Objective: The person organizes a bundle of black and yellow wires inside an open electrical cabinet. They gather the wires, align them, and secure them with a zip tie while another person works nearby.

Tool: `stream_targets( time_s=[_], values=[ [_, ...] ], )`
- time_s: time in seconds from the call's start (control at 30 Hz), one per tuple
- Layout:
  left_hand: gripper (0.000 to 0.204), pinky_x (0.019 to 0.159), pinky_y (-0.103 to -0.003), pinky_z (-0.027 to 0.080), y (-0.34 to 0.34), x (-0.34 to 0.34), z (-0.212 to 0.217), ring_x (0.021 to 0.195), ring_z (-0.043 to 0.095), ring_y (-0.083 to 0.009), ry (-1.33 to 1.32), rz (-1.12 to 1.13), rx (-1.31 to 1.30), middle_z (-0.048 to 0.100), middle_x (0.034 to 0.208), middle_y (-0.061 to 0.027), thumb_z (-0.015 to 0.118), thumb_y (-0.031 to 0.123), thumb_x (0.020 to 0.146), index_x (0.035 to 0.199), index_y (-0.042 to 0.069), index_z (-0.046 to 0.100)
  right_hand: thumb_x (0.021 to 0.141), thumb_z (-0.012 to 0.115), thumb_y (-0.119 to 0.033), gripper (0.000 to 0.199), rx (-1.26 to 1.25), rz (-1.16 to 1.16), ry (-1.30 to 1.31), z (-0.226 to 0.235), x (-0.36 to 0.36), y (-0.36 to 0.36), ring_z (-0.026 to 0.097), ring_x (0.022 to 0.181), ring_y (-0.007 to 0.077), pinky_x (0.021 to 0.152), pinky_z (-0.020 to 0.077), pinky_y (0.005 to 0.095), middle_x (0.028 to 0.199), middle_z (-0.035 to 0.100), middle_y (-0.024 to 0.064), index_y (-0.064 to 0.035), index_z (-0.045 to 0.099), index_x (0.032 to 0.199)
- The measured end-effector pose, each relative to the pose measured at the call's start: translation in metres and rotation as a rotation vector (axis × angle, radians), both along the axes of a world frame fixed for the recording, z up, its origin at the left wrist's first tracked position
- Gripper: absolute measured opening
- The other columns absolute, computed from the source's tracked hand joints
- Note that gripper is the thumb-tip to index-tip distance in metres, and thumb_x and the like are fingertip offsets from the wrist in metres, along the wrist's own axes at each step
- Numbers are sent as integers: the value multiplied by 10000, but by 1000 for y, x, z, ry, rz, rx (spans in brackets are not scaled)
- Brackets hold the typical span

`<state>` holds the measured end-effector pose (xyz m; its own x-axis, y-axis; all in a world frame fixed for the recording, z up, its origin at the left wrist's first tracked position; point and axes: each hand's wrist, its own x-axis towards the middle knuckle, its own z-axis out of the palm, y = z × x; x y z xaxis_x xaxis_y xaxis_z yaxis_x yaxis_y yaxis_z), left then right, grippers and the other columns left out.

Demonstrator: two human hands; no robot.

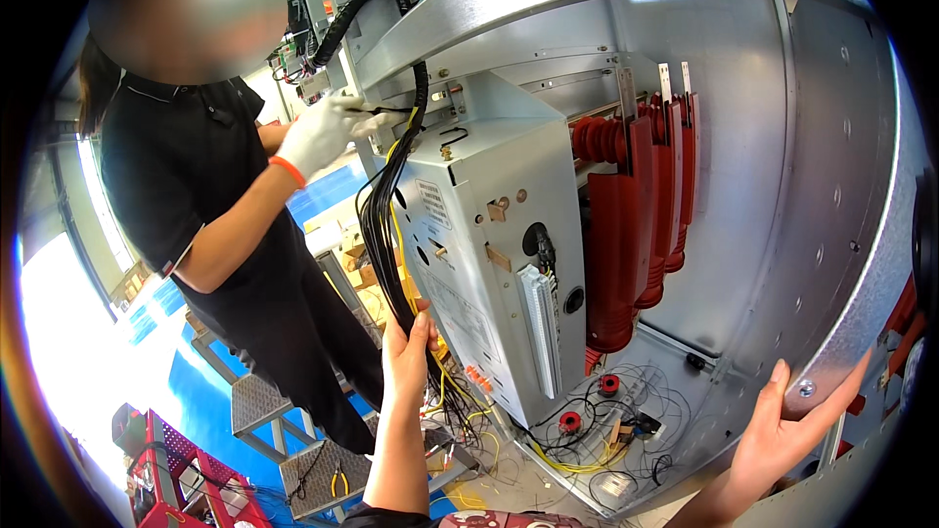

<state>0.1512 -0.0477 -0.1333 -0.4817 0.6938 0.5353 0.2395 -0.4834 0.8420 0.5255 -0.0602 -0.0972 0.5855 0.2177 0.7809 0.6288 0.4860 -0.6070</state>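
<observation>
Centrally, a black wire bundle (pixel 379 225) hangs along the left side of a grey metal box (pixel 460 274), its long axis near vertical, leaning rightward toward its lower end. The left hand (pixel 406 347) encloses the lower part, fingers wrapped around the wires, with loose wire ends (pixel 455 411) trailing below the grip. Above and leftward, a co-worker's gloved hand (pixel 325 132) stands just beside the upper part; what its fingers pinch cannot be told with certainty. The right hand (pixel 781 442), well apart beyond the box and the red insulators (pixel 611 264), rests on the cabinet frame (pixel 846 332) with fingers spread. Of the wearer's two hands, the left is the nearer, the bundle rising upward from its fingers.
</observation>
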Motion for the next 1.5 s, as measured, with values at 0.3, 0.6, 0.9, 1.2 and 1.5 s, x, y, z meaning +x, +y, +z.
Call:
stream_targets(
  time_s=[0.3, 0.6, 0.9, 1.2, 1.5],
  values=[
    [224, 629, -228, 402, 3, -1, 0, 680, 445, -81, 17, -27, 1, 478, 784, -3, 472, 158, 1024, 1185, 2, 481, 850, 623, 59, 707, -50, -56, -4, 1, 0, -2, 390, 1355, 296, 1118, 311, 415, 1477, 378, 196, -18, 310, 1479],
    [208, 606, -221, 388, 0, -1, 3, 647, 445, -81, -1, -24, -10, 494, 778, -7, 488, 157, 1013, 1171, 21, 489, 822, 604, 84, 756, -54, -24, 0, -2, 3, -2, 374, 1371, 324, 1121, 308, 435, 1486, 359, 216, -29, 275, 1494],
    [186, 607, -220, 413, 2, -4, -5, 663, 466, -74, -62, -55, 0, 512, 770, -5, 483, 111, 1005, 1159, 8, 500, 723, 765, -7, 823, -57, 48, -94, 23, -1, -20, 484, 1212, 439, 1028, 415, 465, 1335, 453, 323, 65, 338, 1424],
    [178, 607, -226, 414, -1, -3, 1, 669, 467, -77, -75, -71, -3, 514, 769, -13, 493, 113, 1003, 1142, 4, 509, 739, 784, -104, 805, -87, 2, -92, 21, -1, -21, 477, 1203, 466, 1033, 397, 475, 1336, 455, 332, 69, 367, 1406],
    [182, 611, -225, 410, -2, -4, 3, 662, 460, -76, -48, -63, -16, 507, 758, -9, 486, 109, 1002, 1150, 4, 507, 748, 772, -85, 804, -38, 42, -87, 19, -3, -19, 484, 1206, 447, 1026, 404, 461, 1346, 450, 329, 66, 351, 1417]
  ],
)
